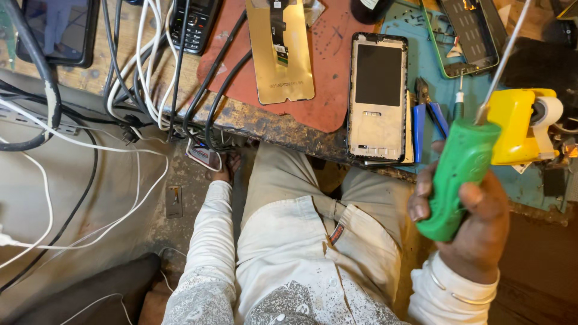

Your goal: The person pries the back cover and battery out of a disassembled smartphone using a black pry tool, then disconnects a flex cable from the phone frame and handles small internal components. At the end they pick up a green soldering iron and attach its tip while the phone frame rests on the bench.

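My right hand (475,222) grips a green-handled tool (459,174) held upright over my lap, its thin metal tip pointing up toward the bench. My left hand (227,170) reaches down under the bench edge, mostly hidden, beside a small flat pinkish object (205,155); whether it holds anything is unclear. On the bench, a phone frame with a dark panel (377,96) lies near the edge, and a gold-coloured phone back plate (280,51) rests on a red mat (334,66).
Blue-handled pliers (428,117) lie right of the phone frame on a blue mat (421,54). A yellow tape dispenser (521,126) stands at the right. A green-edged phone frame (466,36), a keypad phone (194,24) and tangled cables (150,66) lie further back.
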A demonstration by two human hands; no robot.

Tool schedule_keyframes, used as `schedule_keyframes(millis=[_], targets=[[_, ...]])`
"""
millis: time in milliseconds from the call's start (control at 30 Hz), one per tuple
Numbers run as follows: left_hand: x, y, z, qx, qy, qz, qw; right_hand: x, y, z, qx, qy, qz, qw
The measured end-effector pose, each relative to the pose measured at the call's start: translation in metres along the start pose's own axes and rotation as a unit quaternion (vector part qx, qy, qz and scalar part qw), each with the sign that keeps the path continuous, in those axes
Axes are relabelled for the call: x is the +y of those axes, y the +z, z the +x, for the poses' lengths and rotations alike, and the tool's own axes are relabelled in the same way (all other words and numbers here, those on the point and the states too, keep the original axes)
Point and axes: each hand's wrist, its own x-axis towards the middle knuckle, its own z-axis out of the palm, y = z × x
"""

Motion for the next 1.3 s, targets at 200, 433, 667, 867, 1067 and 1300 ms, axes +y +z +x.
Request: schedule_keyframes(millis=[200,433,667,867,1067,1300], targets=[[-0.005,-0.023,-0.02,0.179,0.337,0.655,0.652,0.037,0.001,-0.022,-0.008,0.022,0.014,1.0],[0.003,-0.064,-0.098,0.137,0.264,0.63,0.717,0.046,-0.001,-0.021,0.003,0.004,0.008,1.0],[0.01,-0.022,-0.162,-0.111,0.485,0.56,0.662,0.057,0.019,-0.018,0.014,-0.09,0.074,0.993],[0.014,0.017,-0.175,0.03,0.585,0.508,0.632,0.051,0.045,-0.013,0.079,-0.134,0.085,0.984],[0.042,0.049,-0.205,-0.081,0.412,0.59,0.69,0.041,0.048,-0.01,0.087,-0.111,0.148,0.979],[0.053,0.124,-0.231,-0.357,0.406,0.502,0.676,0.04,0.044,-0.008,0.083,-0.121,0.138,0.979]])
